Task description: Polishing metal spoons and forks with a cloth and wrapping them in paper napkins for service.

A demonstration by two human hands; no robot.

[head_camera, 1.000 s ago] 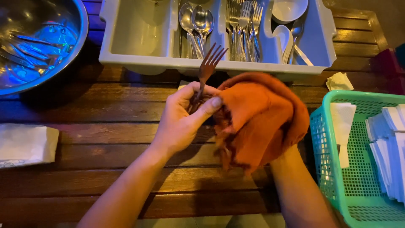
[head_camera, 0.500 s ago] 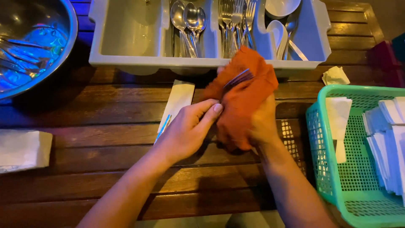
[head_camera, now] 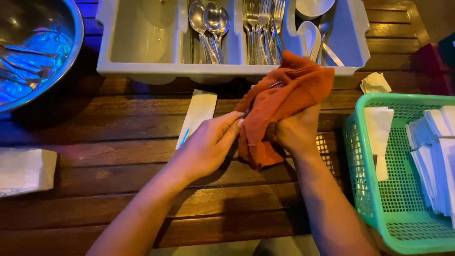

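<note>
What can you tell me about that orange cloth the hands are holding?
The orange cloth looks soft and a bit rough, like a towel, and is all bunched up and wrinkled. It is lifted above the wooden table, just in front of the white cutlery tray. The right hand grips it from below, and the left hand pinches its left edge. A thin piece of metal cutlery peeks out of its folds; most of it is hidden. One corner hangs down between the hands.
</note>
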